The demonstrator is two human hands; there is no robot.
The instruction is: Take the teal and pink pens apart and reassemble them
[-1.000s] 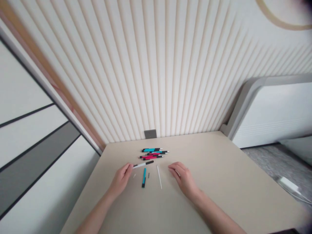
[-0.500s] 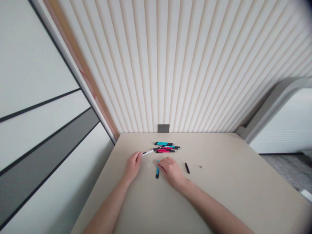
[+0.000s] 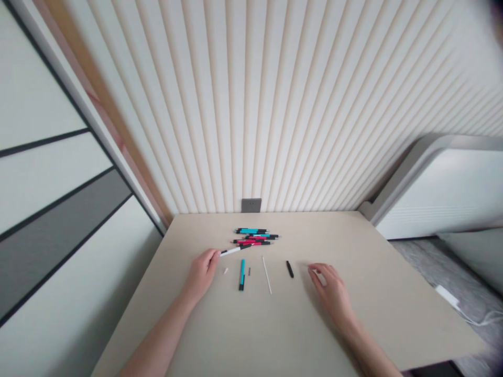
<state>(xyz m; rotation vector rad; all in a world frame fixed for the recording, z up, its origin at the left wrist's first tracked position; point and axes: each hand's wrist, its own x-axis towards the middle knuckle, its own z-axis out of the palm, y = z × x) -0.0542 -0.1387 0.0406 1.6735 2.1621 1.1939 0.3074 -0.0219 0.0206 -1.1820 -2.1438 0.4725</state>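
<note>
My left hand [image 3: 202, 272] pinches the end of a white and black pen part [image 3: 234, 250] that lies toward the pen pile. My right hand [image 3: 330, 285] rests on the beige table [image 3: 369, 303] to the right, fingers curled loosely, nothing visible in them. Between the hands lie a teal pen barrel [image 3: 241, 274], a thin white refill [image 3: 267, 274], a small black cap piece [image 3: 290, 269], a tiny dark piece [image 3: 249, 271] and a tiny white piece [image 3: 225, 270]. Several teal and red pens [image 3: 255, 236] lie piled just behind.
A grey wall socket [image 3: 251, 205] sits at the table's back edge on a ribbed wall. A white and grey cabinet stands left; a white unit [image 3: 444, 188] stands right. A white cable and plug [image 3: 448, 296] lie on the floor at right.
My right hand has moved from the teal barrel to the right of the black cap piece. The white refill now shows on the table. The left hand keeps its pinch.
</note>
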